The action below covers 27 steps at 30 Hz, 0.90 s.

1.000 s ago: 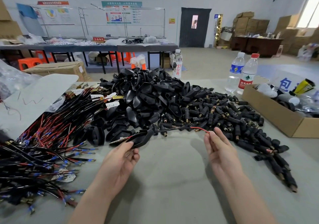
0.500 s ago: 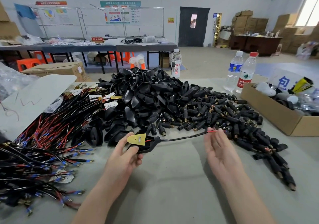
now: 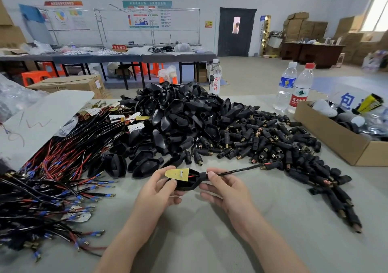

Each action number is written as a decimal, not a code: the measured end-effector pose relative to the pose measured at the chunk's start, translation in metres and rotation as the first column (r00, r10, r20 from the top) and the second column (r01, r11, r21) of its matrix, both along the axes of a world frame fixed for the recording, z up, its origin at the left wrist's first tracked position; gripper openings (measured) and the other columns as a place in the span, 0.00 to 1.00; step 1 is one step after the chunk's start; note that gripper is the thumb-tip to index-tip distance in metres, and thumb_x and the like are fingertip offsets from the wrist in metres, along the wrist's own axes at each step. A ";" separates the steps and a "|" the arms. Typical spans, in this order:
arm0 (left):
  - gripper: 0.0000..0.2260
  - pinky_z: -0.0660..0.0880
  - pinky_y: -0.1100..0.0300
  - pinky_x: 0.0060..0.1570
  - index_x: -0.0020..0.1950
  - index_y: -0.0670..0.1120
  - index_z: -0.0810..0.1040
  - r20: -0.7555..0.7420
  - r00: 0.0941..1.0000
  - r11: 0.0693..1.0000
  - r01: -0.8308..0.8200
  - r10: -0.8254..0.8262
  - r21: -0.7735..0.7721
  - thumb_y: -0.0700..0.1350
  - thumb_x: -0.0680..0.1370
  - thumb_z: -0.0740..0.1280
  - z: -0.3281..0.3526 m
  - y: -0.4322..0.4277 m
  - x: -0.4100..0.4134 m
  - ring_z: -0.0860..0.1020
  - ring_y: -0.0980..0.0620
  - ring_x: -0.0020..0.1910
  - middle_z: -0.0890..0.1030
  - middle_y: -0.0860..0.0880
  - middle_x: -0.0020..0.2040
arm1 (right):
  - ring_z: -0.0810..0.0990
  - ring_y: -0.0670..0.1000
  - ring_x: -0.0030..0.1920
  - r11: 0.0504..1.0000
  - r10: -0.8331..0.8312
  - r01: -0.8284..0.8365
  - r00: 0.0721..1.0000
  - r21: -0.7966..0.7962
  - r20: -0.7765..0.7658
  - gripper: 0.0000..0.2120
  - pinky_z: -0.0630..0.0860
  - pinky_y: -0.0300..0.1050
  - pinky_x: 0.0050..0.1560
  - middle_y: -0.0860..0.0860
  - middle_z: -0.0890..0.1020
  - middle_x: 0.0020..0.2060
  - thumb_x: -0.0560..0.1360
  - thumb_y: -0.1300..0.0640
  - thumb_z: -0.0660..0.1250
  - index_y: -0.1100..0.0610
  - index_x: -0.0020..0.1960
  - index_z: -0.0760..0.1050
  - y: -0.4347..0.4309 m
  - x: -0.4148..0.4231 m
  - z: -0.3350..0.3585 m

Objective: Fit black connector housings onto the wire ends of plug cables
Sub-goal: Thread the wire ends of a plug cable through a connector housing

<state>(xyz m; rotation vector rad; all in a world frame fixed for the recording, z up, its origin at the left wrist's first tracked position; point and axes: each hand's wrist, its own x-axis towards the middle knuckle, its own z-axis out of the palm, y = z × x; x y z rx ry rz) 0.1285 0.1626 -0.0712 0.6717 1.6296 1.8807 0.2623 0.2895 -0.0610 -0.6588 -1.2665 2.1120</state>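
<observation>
Right hand (image 3: 226, 190) now on housing (image 3: 185, 183), neck rightward.

housing (image 3: 188, 183) black | board (image 3: 177, 174) yellow | wires (image 3: 63, 161) red-black | box (image 3: 344, 142) brown

Counted three plastic bottles (image 3: 300, 90) standing on the table (image 3: 210, 241). One open cardboard box (image 3: 327, 134) sat there too. One housing (image 3: 186, 183) was held, with one cable (image 3: 237, 170) running from it. Loose housings (image 3: 178, 113), small connectors (image 3: 273, 142) and wired cables (image 3: 52, 167) lay in heaps, too many to count.
</observation>
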 end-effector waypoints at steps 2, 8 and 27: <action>0.13 0.80 0.58 0.42 0.62 0.51 0.77 -0.010 1.000 1.000 0.024 -0.024 -0.007 0.37 0.82 0.63 0.001 0.000 0.001 0.84 0.46 0.46 0.86 0.45 0.51 | 0.86 0.53 0.45 1.000 -0.012 0.012 1.000 -0.010 -0.010 0.05 0.82 0.43 0.42 0.55 0.87 0.45 0.78 0.61 0.68 0.59 0.53 0.81 0.001 0.000 -0.001; 0.10 0.81 0.57 0.42 0.62 0.48 0.77 -0.034 0.998 0.999 0.049 -0.050 -0.011 0.39 0.82 0.63 0.004 -0.003 0.005 0.85 0.44 0.45 0.86 0.44 0.50 | 0.86 0.54 0.46 1.000 0.004 -0.004 0.999 -0.014 -0.036 0.06 0.82 0.42 0.42 0.56 0.87 0.47 0.78 0.58 0.69 0.58 0.52 0.82 0.003 -0.002 -0.006; 0.19 0.81 0.62 0.42 0.48 0.53 0.88 -0.196 0.980 1.000 -0.027 0.027 0.001 0.32 0.80 0.63 0.003 -0.001 0.006 0.85 0.52 0.46 0.87 0.48 0.46 | 0.86 0.55 0.43 0.991 0.093 -0.094 0.996 -0.090 -0.016 0.12 0.82 0.43 0.40 0.57 0.86 0.45 0.80 0.55 0.65 0.64 0.55 0.79 0.004 -0.002 -0.002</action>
